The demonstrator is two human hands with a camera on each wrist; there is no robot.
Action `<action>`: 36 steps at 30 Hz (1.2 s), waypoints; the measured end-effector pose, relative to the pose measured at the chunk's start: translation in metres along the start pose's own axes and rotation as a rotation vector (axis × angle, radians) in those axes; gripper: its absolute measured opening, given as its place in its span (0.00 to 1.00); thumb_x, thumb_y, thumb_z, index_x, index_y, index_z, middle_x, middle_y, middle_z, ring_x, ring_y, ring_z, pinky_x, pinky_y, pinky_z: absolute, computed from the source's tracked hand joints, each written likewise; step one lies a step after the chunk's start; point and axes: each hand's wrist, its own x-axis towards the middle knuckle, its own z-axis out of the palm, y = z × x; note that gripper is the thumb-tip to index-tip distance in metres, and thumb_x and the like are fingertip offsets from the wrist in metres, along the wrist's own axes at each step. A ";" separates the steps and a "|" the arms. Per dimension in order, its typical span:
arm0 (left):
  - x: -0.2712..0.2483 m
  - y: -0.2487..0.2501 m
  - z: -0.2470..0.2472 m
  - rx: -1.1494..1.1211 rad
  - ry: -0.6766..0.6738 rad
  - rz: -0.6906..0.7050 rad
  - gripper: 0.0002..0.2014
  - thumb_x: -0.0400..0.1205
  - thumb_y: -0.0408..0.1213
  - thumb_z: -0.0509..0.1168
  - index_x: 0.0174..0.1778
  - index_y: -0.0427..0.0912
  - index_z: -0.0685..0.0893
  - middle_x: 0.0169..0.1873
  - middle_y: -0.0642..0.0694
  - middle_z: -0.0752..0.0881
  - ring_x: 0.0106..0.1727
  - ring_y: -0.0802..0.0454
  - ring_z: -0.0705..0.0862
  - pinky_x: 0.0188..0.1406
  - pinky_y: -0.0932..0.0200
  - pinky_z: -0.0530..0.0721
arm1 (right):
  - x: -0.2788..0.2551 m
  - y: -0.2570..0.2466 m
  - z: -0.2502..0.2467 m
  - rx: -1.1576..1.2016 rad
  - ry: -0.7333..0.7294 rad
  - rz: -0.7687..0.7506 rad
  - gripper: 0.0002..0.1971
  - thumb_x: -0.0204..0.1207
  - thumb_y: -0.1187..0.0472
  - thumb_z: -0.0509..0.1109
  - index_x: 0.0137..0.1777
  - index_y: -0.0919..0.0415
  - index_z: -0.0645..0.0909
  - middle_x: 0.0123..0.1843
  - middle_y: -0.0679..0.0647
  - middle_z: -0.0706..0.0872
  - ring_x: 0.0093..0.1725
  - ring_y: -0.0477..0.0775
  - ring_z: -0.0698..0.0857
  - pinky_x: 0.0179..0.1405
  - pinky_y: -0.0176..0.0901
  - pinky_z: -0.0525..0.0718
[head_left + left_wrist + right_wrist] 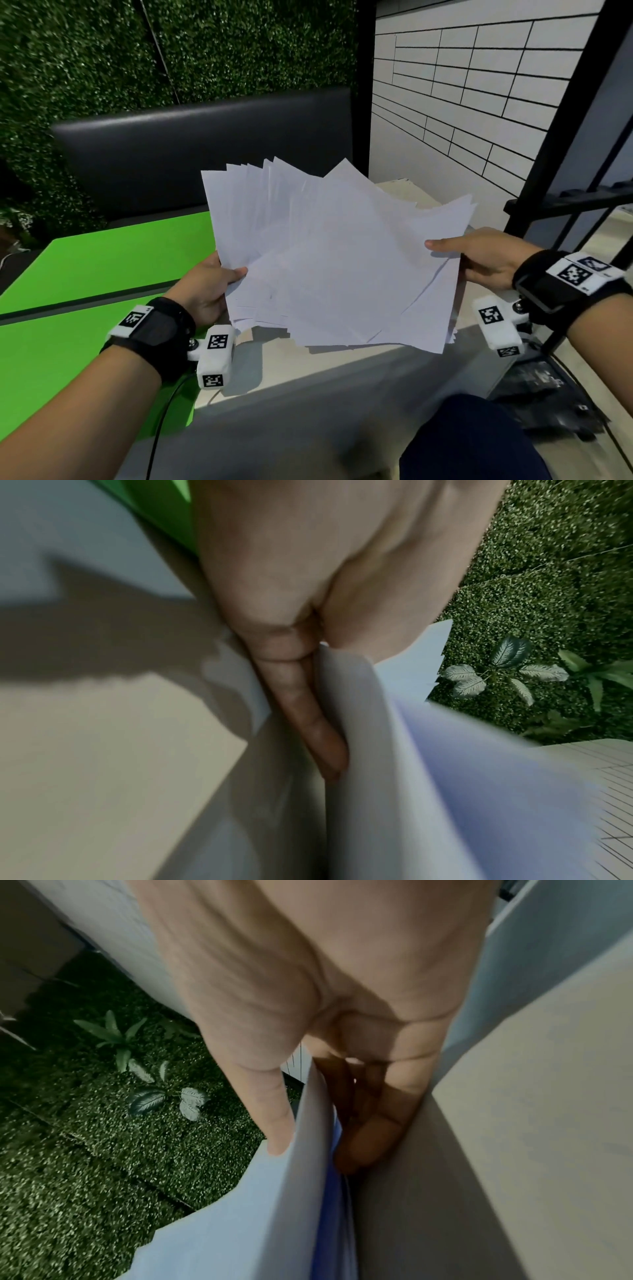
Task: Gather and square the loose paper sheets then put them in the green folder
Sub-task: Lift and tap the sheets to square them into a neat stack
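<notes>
While the left hand (209, 291) pinches the left edge of the loose paper sheets (339, 260), thumb on top and fingers (308, 710) pressed together beneath, the right hand (486, 260) pinches the right edge the same way, thumb flat on the top sheet and fingers (369, 1137) curled under. The stack, still fanned and uneven, is held above the pale table (342, 373). The green folder (102, 274) lies open and flat just left of it, with nothing visible inside.

White sheets (337, 260), green folder (102, 260)
</notes>
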 end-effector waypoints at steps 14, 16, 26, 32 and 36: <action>-0.020 0.017 0.018 -0.038 0.005 -0.022 0.15 0.94 0.27 0.60 0.76 0.36 0.83 0.65 0.36 0.91 0.59 0.37 0.92 0.56 0.46 0.94 | -0.009 -0.011 0.015 -0.080 -0.006 0.043 0.23 0.76 0.52 0.85 0.70 0.55 0.87 0.70 0.60 0.91 0.66 0.61 0.92 0.66 0.60 0.92; -0.025 0.028 0.020 -0.023 -0.031 -0.094 0.12 0.94 0.38 0.64 0.69 0.36 0.87 0.60 0.40 0.93 0.47 0.42 0.93 0.46 0.51 0.92 | -0.014 -0.016 0.010 0.003 -0.016 0.092 0.25 0.79 0.49 0.82 0.72 0.56 0.85 0.69 0.59 0.89 0.55 0.61 0.95 0.45 0.54 0.95; 0.029 0.002 0.023 0.231 -0.096 -0.137 0.35 0.62 0.37 0.94 0.64 0.30 0.92 0.65 0.23 0.91 0.65 0.21 0.91 0.70 0.15 0.83 | -0.027 -0.017 -0.011 0.117 -0.028 0.194 0.34 0.80 0.39 0.77 0.73 0.67 0.81 0.58 0.67 0.95 0.66 0.68 0.91 0.80 0.66 0.80; -0.010 0.010 0.042 0.086 0.019 -0.071 0.16 0.75 0.23 0.84 0.59 0.30 0.92 0.48 0.30 0.96 0.40 0.35 0.97 0.38 0.40 0.96 | -0.023 -0.009 -0.016 0.125 -0.010 0.177 0.36 0.81 0.40 0.77 0.77 0.68 0.79 0.68 0.67 0.92 0.71 0.69 0.89 0.84 0.68 0.77; -0.018 0.008 0.046 0.068 0.045 -0.060 0.14 0.80 0.19 0.78 0.62 0.28 0.91 0.55 0.28 0.95 0.37 0.37 0.97 0.31 0.46 0.94 | -0.024 -0.006 -0.019 0.148 -0.012 0.159 0.33 0.84 0.43 0.75 0.76 0.70 0.80 0.67 0.68 0.93 0.70 0.70 0.90 0.83 0.67 0.78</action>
